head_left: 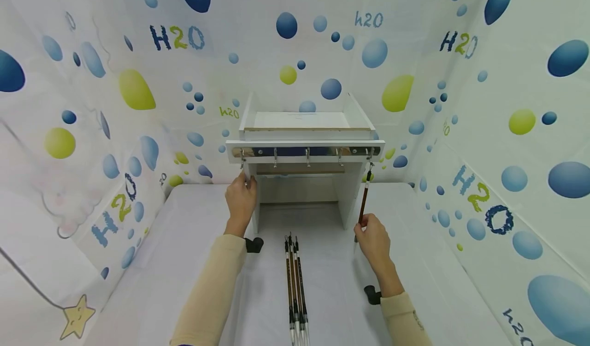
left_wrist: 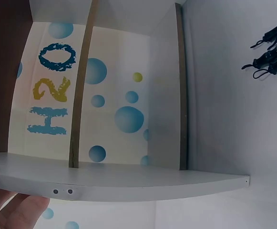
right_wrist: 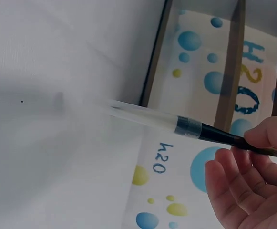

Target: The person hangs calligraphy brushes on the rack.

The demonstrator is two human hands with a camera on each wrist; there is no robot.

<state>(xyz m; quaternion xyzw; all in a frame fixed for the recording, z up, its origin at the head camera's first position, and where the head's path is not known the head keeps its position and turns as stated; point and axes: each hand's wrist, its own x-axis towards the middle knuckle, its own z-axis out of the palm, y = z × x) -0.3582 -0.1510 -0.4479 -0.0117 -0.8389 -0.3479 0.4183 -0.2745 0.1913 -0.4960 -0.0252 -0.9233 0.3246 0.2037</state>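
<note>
A white wooden shelf unit (head_left: 306, 137) stands upright with a shiny hook rail (head_left: 292, 152) across its front. My left hand (head_left: 241, 197) grips its left side panel (left_wrist: 128, 183), thumb on one face and fingers on the other. A brown-handled calligraphy brush (head_left: 364, 197) slants down from the rightmost hook (head_left: 370, 154), its top end at that hook; whether the loop is over it is too small to tell. My right hand (head_left: 374, 239) pinches this brush near its lower end. In the right wrist view, a clear cap (right_wrist: 148, 116) covers the bristles.
Several more capped brushes (head_left: 296, 284) lie side by side on the white-covered table (head_left: 193, 284), in front of the shelf. The other hooks carry nothing. Behind and on both sides hang white sheets (head_left: 258, 80) printed with bubbles and H2O lettering.
</note>
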